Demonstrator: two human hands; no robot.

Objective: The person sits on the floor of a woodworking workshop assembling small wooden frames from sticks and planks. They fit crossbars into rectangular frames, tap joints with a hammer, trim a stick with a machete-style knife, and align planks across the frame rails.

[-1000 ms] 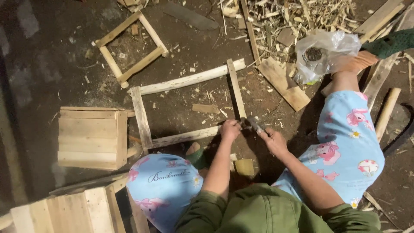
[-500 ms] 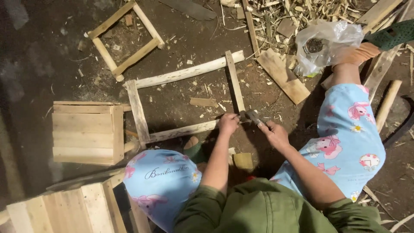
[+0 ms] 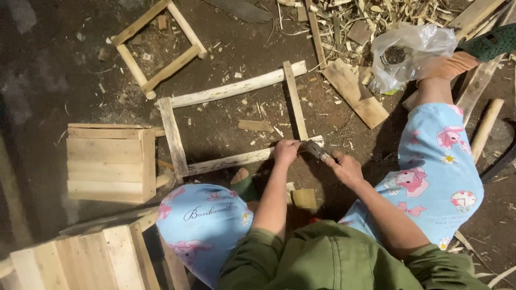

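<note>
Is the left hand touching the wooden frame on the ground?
Touching. The head view shows the left hand pressed down on the wooden frame at its near corner, no gap visible, beside the small tool in the right hand.

Dirt-floor woodworking workshop: wooden frames (image 3: 231,123), shavings (image 3: 376,16)

The trousers (image 3: 435,161) are light blue with pink cartoon figures and small flowers. The sleeves (image 3: 333,258) are olive green. The square frame (image 3: 231,129) and crate (image 3: 110,161) are pale raw wood against the dark brown floor (image 3: 54,70).
</note>
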